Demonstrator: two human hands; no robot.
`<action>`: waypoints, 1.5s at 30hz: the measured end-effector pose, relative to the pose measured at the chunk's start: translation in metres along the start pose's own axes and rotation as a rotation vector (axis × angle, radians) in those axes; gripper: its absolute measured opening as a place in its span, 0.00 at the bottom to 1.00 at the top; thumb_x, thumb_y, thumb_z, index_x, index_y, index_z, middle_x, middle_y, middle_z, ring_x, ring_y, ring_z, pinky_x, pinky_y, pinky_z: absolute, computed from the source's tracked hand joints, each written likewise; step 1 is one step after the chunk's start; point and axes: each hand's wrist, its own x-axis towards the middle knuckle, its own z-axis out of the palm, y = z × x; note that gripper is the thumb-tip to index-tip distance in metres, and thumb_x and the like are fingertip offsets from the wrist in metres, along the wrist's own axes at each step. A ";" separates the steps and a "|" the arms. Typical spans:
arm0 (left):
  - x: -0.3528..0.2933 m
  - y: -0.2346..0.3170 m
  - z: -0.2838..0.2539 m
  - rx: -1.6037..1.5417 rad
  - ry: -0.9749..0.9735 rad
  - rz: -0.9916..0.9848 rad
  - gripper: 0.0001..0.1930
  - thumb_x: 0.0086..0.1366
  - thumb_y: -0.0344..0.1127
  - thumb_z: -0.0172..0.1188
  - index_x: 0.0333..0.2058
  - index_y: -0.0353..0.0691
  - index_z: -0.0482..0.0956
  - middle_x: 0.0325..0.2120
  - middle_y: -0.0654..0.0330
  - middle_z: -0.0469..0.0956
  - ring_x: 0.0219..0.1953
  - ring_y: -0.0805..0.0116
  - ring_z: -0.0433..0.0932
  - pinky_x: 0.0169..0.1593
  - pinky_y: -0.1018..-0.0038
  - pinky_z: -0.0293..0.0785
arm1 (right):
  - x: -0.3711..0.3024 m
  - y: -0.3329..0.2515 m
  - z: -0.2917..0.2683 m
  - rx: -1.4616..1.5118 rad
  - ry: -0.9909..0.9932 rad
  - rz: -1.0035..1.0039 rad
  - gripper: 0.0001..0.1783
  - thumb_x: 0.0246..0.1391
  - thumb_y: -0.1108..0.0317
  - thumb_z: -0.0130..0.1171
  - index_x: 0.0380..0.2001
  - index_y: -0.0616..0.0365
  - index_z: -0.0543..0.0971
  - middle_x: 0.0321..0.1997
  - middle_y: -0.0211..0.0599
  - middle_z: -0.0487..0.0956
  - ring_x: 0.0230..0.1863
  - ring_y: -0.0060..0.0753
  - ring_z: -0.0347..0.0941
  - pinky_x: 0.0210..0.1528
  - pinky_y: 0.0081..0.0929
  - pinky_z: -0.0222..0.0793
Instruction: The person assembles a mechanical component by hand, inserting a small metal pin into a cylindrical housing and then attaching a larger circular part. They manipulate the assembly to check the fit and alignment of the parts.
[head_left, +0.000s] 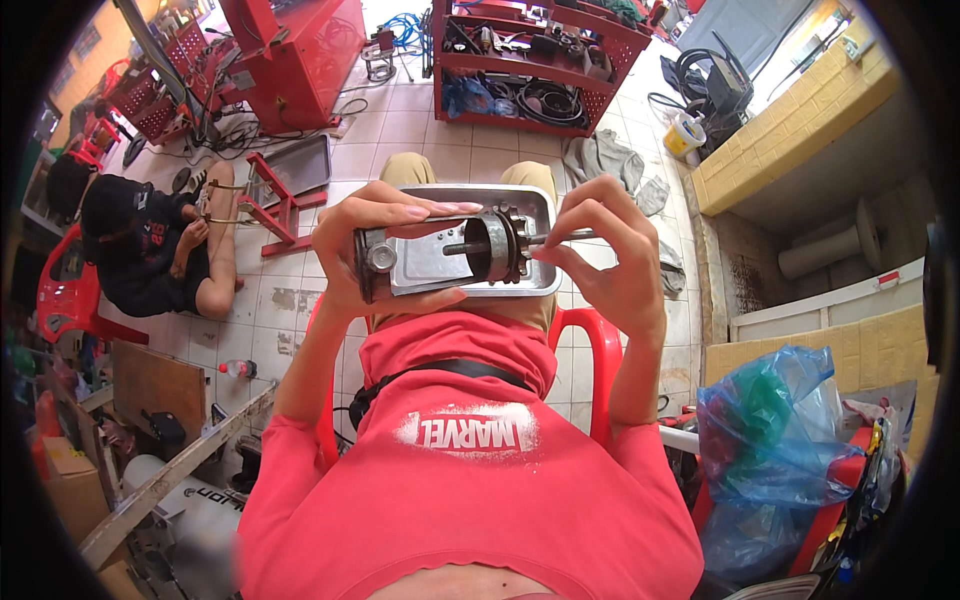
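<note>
Above my lap, my left hand [345, 240] is wrapped round a dark metal housing [368, 270] that has a round silvery fitting [381, 258] on its end. To its right, a short grey metal drum [492, 248] with a toothed wheel [519, 245] sits on a slim shaft [458, 249], lying sideways. My right hand [605, 245] pinches the shaft's right end between thumb and fingers. Whether drum and housing touch cannot be made out. Beneath both hands, a silvery metal tray [546, 205] rests on my thighs.
On the left, a person in black [135, 240] sits low by a red metal stand [275, 210]. A red tool cart [540, 75] stands ahead. Grey cloths [610, 165] lie on the tiles. A blue plastic bag [770, 430] is at my right, a bottle [237, 369] at my left.
</note>
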 end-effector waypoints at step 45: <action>-0.012 0.007 -0.013 0.150 0.155 -0.359 0.40 0.38 0.33 0.86 0.50 0.30 0.72 0.43 0.50 0.82 0.47 0.57 0.84 0.52 0.62 0.85 | 0.001 0.041 0.063 0.094 -0.209 0.063 0.14 0.40 0.72 0.74 0.32 0.57 0.81 0.26 0.34 0.80 0.30 0.36 0.76 0.34 0.33 0.71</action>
